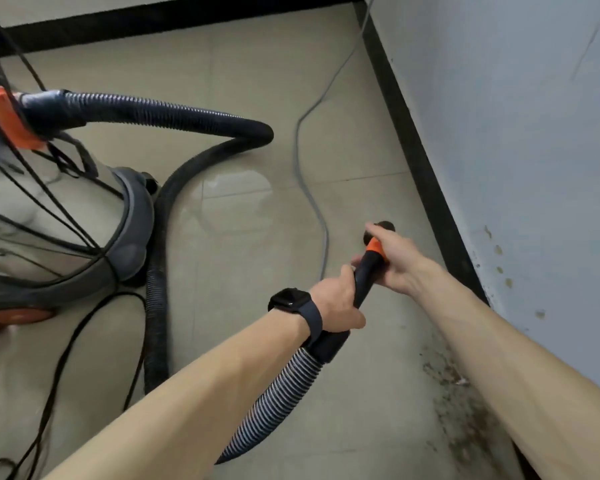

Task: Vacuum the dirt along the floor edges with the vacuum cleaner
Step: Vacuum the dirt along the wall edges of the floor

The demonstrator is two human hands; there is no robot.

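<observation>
Left grip is curled tight round the black tube. Right grip wraps the same tube further up, by its one orange ring. That makes two grips, both full.

Closest to us, one dark patch of dirt lies on the floor beside the black edge strip. One ribbed hose bends down from the tube. I think the tube is hard and light, so it is the best place to hold. The hose looks soft and will likely drag behind.

The tube's end sits past the dirt, near the wall. One grey cable snakes beyond. Further left stands one vacuum cleaner, big and likely heavy, with many thin black cords.
</observation>
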